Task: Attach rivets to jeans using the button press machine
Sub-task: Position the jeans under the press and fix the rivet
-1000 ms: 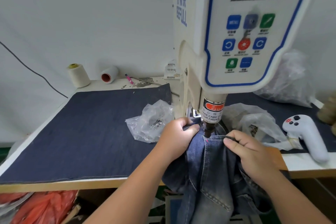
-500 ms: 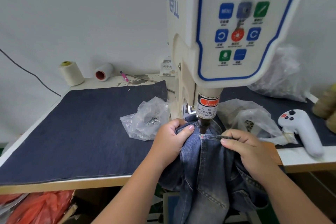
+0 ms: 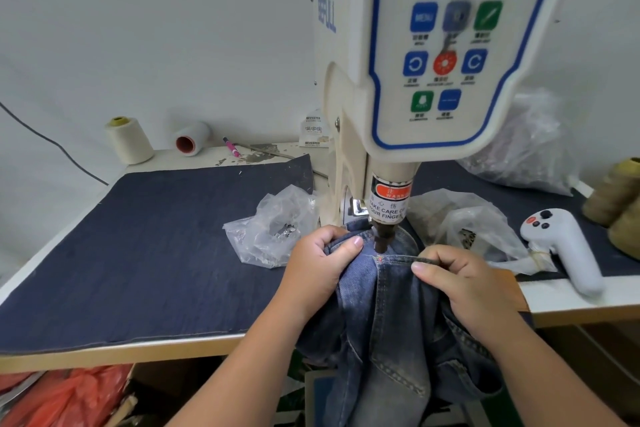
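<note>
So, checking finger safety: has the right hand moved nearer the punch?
No. The right hand still pinches the jeans just as far right of the punch; only the camera shifted.

We curl our left hand (image 3: 320, 265) and right hand (image 3: 460, 282) into pinching grips, thumbs forward, forearms angled inward.

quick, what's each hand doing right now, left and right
Left hand: fingers curled, gripping the jeans just left of the press head.
Right hand: pinching the jeans' seam edge just right of it.
</note>
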`<state>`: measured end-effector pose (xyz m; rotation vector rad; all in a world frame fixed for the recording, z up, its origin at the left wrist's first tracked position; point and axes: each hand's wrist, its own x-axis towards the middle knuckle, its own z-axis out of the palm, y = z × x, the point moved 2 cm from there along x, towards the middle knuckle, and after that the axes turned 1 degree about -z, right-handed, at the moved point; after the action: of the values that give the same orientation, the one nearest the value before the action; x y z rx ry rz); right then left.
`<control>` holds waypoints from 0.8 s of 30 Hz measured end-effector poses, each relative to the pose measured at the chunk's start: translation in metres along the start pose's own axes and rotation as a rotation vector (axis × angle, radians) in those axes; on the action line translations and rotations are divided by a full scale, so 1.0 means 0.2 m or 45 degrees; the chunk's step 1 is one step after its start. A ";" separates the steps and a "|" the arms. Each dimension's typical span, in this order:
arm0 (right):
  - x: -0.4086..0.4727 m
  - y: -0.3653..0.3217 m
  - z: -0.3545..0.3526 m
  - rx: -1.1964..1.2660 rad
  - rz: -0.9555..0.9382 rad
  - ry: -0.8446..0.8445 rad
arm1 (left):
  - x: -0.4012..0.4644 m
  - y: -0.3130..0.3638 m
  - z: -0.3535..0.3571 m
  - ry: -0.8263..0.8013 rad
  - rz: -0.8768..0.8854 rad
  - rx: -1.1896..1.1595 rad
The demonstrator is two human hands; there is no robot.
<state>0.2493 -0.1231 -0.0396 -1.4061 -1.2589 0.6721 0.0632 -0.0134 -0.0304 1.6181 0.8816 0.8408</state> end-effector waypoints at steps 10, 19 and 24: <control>0.01 -0.13 0.02 -0.496 0.186 -0.025 | -0.06 0.11 -0.04 0.049 0.293 0.459; 0.06 -0.22 -0.01 -0.116 0.420 -0.250 | -0.08 0.19 -0.04 0.251 0.335 0.614; 0.08 -0.21 -0.04 0.118 0.247 0.002 | -0.03 0.20 -0.11 -0.164 0.189 0.379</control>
<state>0.2468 -0.1169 0.0052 -1.4631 -1.0842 0.8504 0.0471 -0.0155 0.0131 1.9944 0.8310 0.7212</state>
